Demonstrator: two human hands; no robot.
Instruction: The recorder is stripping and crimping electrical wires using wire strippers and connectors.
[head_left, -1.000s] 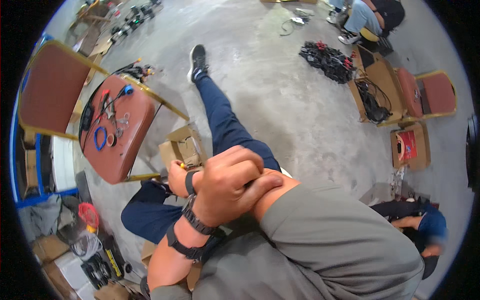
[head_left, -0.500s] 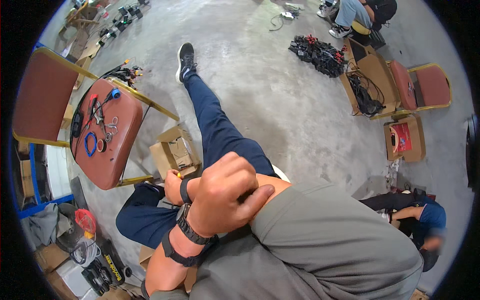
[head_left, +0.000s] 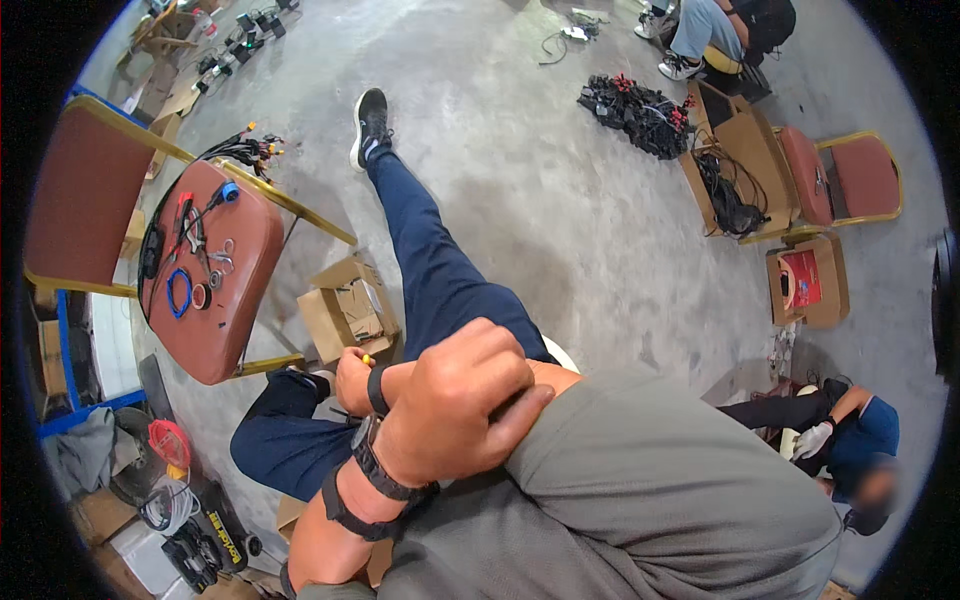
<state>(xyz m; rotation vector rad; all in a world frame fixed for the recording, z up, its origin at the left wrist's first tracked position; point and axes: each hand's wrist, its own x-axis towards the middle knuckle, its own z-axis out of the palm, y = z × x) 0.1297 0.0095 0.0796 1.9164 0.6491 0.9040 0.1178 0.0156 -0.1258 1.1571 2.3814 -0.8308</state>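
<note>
My forearms cross in front of my grey shirt. My left hand [head_left: 460,405], with a watch [head_left: 375,460] and a strap on its wrist, is closed beside my right sleeve [head_left: 650,470] and lies over my right forearm. Its fingertips are hidden, so whatever they hold does not show. Beyond it, at the left, my right hand [head_left: 353,382] is closed on a small yellow piece [head_left: 368,360]. A black strap circles that wrist. Just past this hand stands an open cardboard box [head_left: 325,325] with small pieces inside.
At left, a chair [head_left: 225,330] bears scissors [head_left: 222,257], a blue ring, tape and cables. A black cable heap [head_left: 635,115], cardboard boxes [head_left: 760,150] and more chairs stand at right. Two people sit nearby, one gloved [head_left: 812,440]. An air compressor [head_left: 205,535] is lower left.
My left hand has shifted slightly right and down. The yellow piece in my right hand has moved a little right and down. The person at lower right has changed posture, showing a gloved hand.
</note>
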